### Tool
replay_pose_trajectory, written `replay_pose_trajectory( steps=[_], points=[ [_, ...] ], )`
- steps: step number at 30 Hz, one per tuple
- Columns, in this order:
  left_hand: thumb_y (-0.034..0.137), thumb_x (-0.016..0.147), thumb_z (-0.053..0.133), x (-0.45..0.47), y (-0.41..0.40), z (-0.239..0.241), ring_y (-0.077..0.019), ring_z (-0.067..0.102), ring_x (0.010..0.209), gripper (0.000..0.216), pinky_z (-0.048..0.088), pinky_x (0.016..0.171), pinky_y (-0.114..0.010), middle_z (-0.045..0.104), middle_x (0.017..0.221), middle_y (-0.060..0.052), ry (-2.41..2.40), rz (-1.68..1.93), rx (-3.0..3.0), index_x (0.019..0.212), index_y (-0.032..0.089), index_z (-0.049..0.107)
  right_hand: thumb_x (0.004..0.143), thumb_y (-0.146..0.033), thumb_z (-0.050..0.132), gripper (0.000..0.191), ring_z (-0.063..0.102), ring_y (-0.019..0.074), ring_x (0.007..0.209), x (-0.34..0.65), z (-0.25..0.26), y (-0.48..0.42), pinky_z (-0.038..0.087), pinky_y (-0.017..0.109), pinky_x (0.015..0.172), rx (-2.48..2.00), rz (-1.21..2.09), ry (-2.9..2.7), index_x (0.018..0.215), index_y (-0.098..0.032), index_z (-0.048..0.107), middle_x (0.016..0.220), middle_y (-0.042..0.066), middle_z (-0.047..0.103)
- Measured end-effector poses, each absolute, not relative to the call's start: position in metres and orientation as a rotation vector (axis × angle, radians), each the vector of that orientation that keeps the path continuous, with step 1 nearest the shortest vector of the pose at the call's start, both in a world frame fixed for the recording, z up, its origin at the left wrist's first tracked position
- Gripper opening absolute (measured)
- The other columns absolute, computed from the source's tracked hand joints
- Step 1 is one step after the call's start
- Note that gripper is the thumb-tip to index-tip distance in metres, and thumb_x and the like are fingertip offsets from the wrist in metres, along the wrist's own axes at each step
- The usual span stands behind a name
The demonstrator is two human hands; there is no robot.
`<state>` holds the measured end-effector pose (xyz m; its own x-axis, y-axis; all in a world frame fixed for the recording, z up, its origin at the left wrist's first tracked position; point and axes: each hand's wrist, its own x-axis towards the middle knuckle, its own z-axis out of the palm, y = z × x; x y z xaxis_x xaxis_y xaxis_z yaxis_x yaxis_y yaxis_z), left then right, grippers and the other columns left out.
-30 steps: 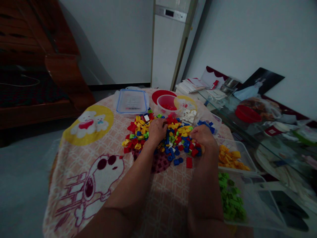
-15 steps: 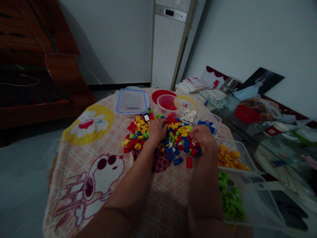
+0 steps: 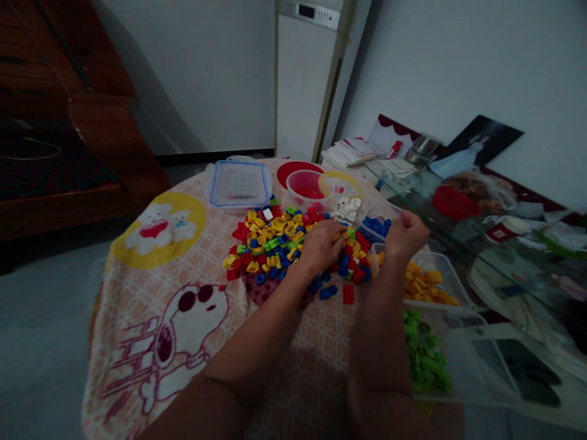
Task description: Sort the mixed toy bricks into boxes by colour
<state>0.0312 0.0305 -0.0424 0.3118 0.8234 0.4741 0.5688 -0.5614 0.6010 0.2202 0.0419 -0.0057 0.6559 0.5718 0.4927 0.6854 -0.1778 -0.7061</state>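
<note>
A mixed heap of toy building bricks (image 3: 270, 235) in yellow, red, blue and green lies in the middle of the cloth-covered table. My left hand (image 3: 322, 244) is over the heap's right part, fingers curled down beside yellow and green bricks; what they hold is hidden. To the right, my right hand (image 3: 408, 235) is raised with fingers pinched together, beside the clear box of blue bricks (image 3: 376, 226). Anything in that pinch is too small to make out. White bricks (image 3: 347, 209) form a small pile behind the heap. One red brick (image 3: 348, 294) lies apart in front.
Yellow bricks (image 3: 426, 284) fill a clear box at right, with green bricks (image 3: 426, 360) in another nearer box. A round tub (image 3: 307, 183) holds red pieces at the back. A blue-rimmed lid (image 3: 239, 183) lies back left. A cluttered glass table (image 3: 413, 201) adjoins on the right.
My left hand has moved right across the heap. My right hand has left the heap's right edge and risen to the right, near the blue bricks' box. The view has shifted slightly.
</note>
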Motion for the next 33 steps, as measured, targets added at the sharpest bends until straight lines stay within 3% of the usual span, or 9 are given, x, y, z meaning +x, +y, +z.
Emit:
replay_pose_trajectory(
  steps=[5,14,20,27,33],
  points=[
    [0.017,0.088,0.059,0.080,0.003,-0.051,-0.0226,0.068,0.103,0.018,0.051,0.096,-0.035,0.075,0.105,-0.009,0.746,0.784,2.543,0.102,0.017,0.071,0.078,-0.020,0.049,0.043,0.072,0.0268,0.085,0.231,-0.007,0.045,0.058,0.043,0.083,-1.626,-0.152,-0.912,0.112,-0.010,0.074,0.095,0.015,0.075],
    [0.024,0.089,0.063,0.095,-0.013,-0.070,-0.0242,0.064,0.105,0.024,0.045,0.095,-0.036,0.072,0.110,-0.009,0.917,0.754,2.496,0.112,0.017,0.059,0.079,-0.024,0.048,0.045,0.072,0.0264,0.084,0.232,-0.012,0.050,0.061,0.042,0.076,-1.549,-0.047,-0.921,0.114,-0.010,0.073,0.095,0.014,0.073],
    [0.026,0.090,0.061,0.101,-0.012,-0.082,-0.0245,0.062,0.099,0.017,0.043,0.089,-0.037,0.071,0.097,-0.009,1.038,0.676,2.520,0.104,0.017,0.063,0.078,-0.025,0.049,0.046,0.073,0.0262,0.079,0.226,-0.011,0.050,0.061,0.041,0.073,-1.550,0.018,-0.947,0.115,-0.010,0.074,0.093,0.013,0.075],
    [0.028,0.090,0.062,0.099,-0.005,-0.079,-0.0257,0.059,0.101,0.015,0.041,0.092,-0.041,0.070,0.097,-0.009,1.109,0.616,2.602,0.094,0.018,0.073,0.077,-0.025,0.050,0.040,0.074,0.0241,0.072,0.216,-0.007,0.048,0.062,0.037,0.070,-1.557,0.046,-0.934,0.104,-0.010,0.076,0.082,0.011,0.074],
    [0.021,0.093,0.055,0.097,-0.001,-0.073,-0.0251,0.058,0.099,0.018,0.040,0.094,-0.043,0.070,0.093,-0.008,1.194,0.640,2.594,0.099,0.020,0.072,0.077,-0.026,0.049,0.036,0.072,0.0220,0.065,0.211,-0.004,0.046,0.061,0.034,0.060,-1.502,0.109,-0.923,0.098,-0.011,0.075,0.081,0.011,0.074]
  ],
)
